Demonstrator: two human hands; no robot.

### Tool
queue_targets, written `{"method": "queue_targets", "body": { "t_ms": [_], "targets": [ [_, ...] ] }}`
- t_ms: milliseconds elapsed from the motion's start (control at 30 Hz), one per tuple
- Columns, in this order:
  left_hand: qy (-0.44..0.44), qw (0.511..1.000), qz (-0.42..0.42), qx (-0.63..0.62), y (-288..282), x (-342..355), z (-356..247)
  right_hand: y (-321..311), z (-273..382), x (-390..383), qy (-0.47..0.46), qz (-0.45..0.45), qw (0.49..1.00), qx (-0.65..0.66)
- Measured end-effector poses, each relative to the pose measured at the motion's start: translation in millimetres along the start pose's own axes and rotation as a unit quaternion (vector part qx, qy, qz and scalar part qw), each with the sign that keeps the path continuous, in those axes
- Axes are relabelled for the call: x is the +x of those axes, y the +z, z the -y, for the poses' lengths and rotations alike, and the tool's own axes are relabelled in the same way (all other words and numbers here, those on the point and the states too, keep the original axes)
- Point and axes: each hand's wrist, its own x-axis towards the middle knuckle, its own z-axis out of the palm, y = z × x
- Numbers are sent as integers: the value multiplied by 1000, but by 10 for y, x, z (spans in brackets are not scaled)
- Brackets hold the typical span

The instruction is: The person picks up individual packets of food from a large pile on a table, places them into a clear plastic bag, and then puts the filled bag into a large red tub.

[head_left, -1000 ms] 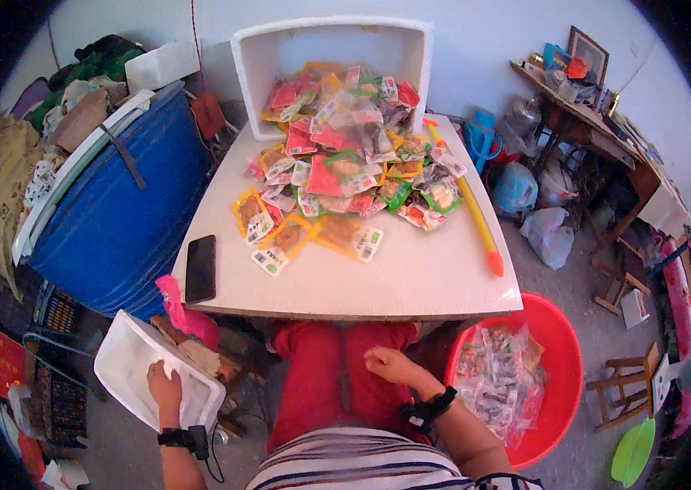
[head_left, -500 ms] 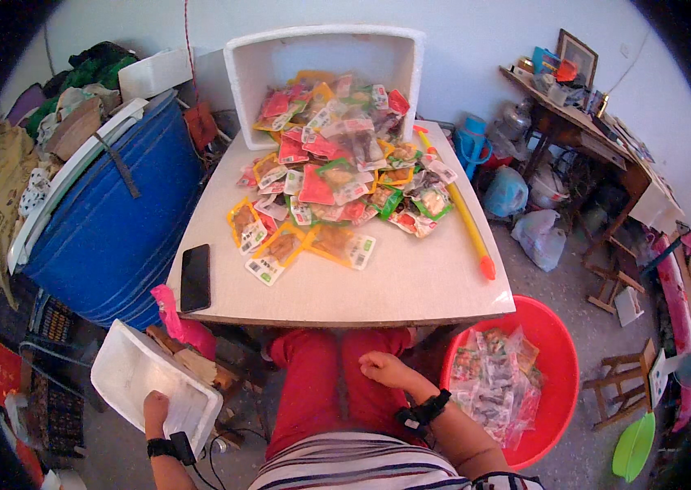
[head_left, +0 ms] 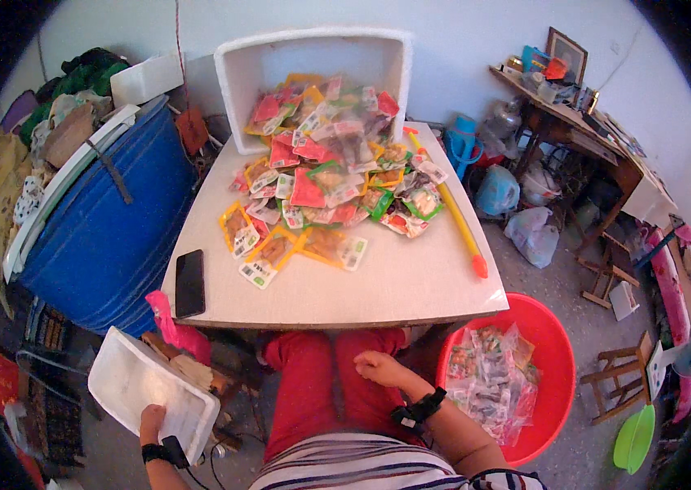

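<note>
My left hand is closed on the near rim of a small white foam box at lower left. My right hand rests over my red-trousered thigh, fingers loosely curled with nothing visible in them. Before me a white table carries a heap of small food packets in red, yellow, green and clear wrappers, a black phone and a long yellow tube. The heap spills from a large foam box lying on its side.
A red basin holding clear packets stands right of my legs. A large blue barrel is at left, pink plastic below the table. A cluttered desk, bags, wooden stools and a green basin are at right.
My left hand has moved slightly down inside the small foam box to its near rim, and its spread fingers have curled. The whole view has shifted slightly; my right hand stays by my thigh.
</note>
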Motion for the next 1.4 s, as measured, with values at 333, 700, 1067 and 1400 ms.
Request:
{"method": "queue_targets", "body": {
  "t_ms": [333, 700, 1067, 1400],
  "targets": [
    [-2, 990, -114, 80, -178, -96, -303, -1, 43, -5, -8, -11, 1000, -4],
    [147, 927, -312, -150, -893, -168, -1763, -169, 628, 170, 22, 35, 995, 94],
    [243, 947, -167, -125, -291, 463, -3973, -194, 1122, 1058, -29, -68, 990, 117],
    [302, 939, -138, -92, 111, 996, -4361, -235, 760, 1254, -52, -170, 976, 125]
  ]
}}
